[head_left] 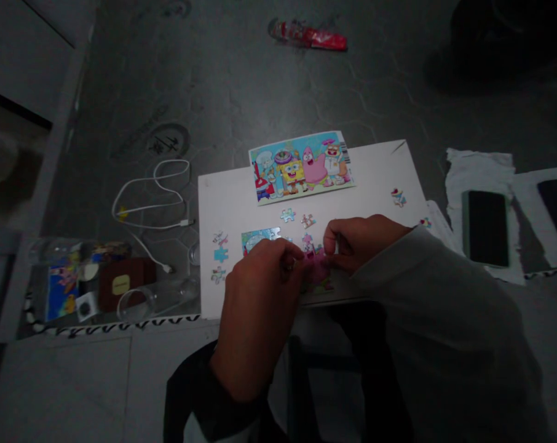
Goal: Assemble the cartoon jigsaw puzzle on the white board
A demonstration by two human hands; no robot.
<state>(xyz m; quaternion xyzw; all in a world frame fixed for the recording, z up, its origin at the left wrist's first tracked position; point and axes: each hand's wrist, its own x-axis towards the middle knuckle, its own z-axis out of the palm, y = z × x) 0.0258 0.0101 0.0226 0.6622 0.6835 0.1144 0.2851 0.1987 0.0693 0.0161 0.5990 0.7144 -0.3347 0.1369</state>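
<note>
A white board (380, 169) lies on the dark floor with a cartoon reference picture (301, 165) at its far edge. Near the front edge sits a partly joined puzzle (260, 237). My left hand (260, 295) is curled over it, fingertips pinched on a pink piece (316, 261). My right hand (359, 243) meets it from the right, fingers closed on the same pink cluster. Loose pieces lie above the hands (288, 215), (307, 220), at the board's left (220, 253) and at its right (398, 197).
A white cable (154, 197) coils left of the board. A clear box (98, 283) with small items sits at the left. A red wrapper (313, 37) lies far back. A dark phone (485, 227) rests on white paper at the right.
</note>
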